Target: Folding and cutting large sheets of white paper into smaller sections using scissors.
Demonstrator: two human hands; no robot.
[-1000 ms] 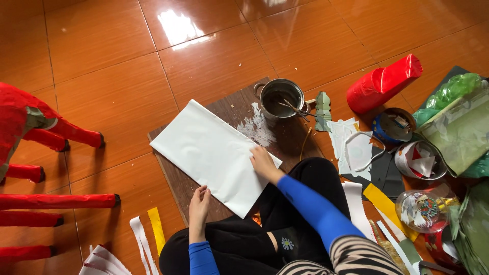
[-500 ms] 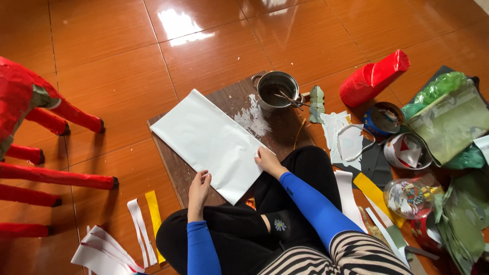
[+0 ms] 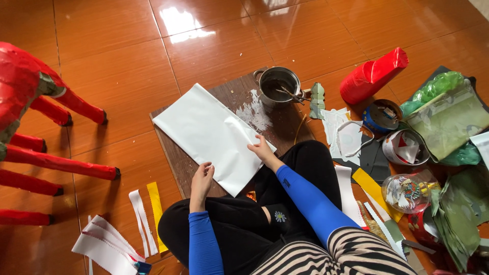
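Right hand (image 3: 262,150) flat on the near right edge of the white paper (image 3: 214,135), fingers spread and pressing, nothing clenched. Left hand (image 3: 202,178) loosely curled at the near left edge, fingertips touching the sheet, no firm grasp to be seen. Paper lying slantwise on a brown board (image 3: 277,122) on the floor, just beyond the crossed knees. Compared with a second ago, left hand brought in from the board onto the paper's edge; sheet itself unmoved, now pinned from two sides. Metal pot (image 3: 277,85) with sticks at the far edge of the board, near the paper's far right side. Red roll (image 3: 373,75) and clutter crowding the right; red legs (image 3: 61,102) left; open tiled floor (image 3: 204,46) beyond.
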